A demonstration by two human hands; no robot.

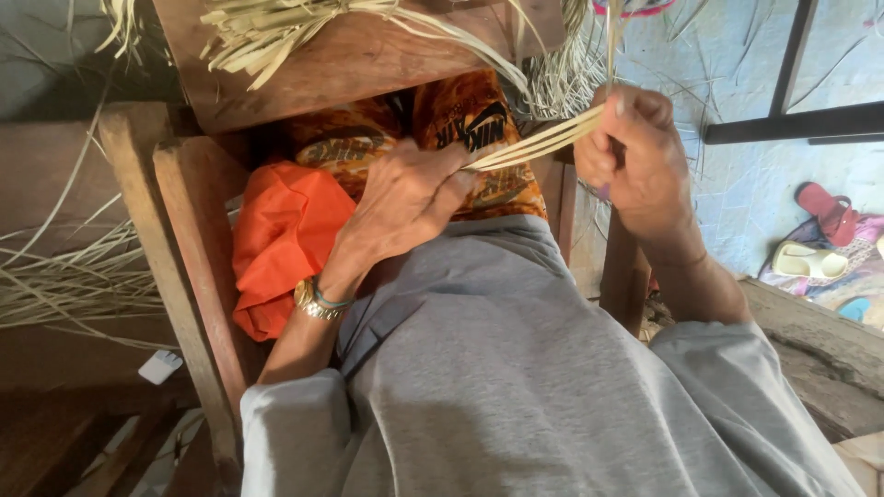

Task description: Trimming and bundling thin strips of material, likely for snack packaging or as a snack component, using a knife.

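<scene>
My left hand pinches the near end of several pale straw strips against my lap. My right hand is closed around the far end of the same strips, held a little higher, and one strip rises upward out of its fist. The strips run taut between the two hands. A gold watch and a green band sit on my left wrist. Under the hands are orange patterned shorts and my grey shirt.
A bundle of straw lies on a wooden board at the top. An orange cloth rests on the wooden chair. More loose straw lies at left. Sandals sit on the blue floor at right.
</scene>
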